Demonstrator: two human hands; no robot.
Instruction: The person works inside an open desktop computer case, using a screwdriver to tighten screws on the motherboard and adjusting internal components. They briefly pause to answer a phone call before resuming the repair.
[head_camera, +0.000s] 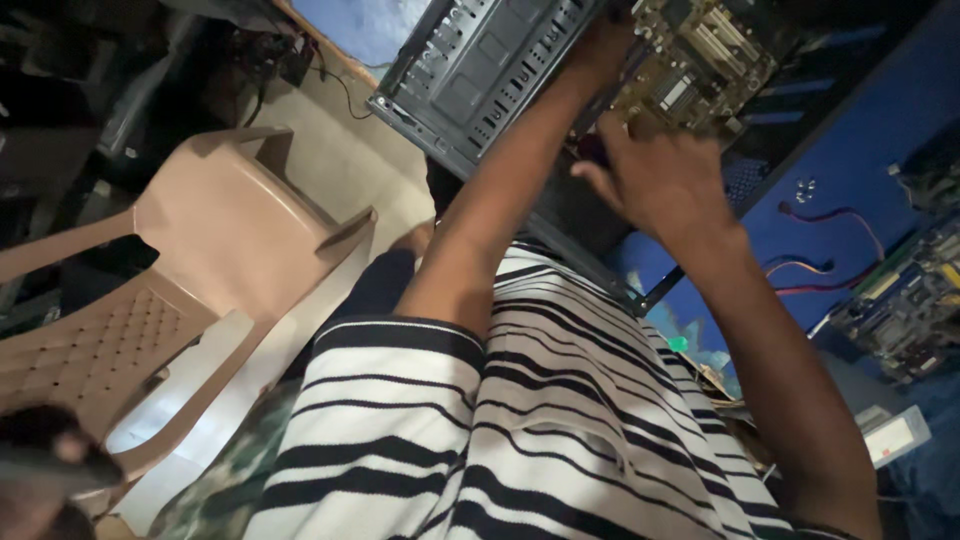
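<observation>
An open grey computer case (470, 70) lies on its side with a green-brown motherboard (700, 55) inside it. My left hand (600, 45) reaches into the case at the motherboard's edge, and its fingers are hidden. My right hand (660, 180) hovers just in front of the case opening, fingers curled around a small dark handle-like object (590, 150) that is only partly visible. My striped shirt (540, 420) fills the bottom of the view.
A beige plastic chair (230, 230) stands to the left on a pale floor. The blue table (860, 140) holds small screws (805, 187), red cables (840, 215), another circuit board (910, 300) and a white box (895, 435).
</observation>
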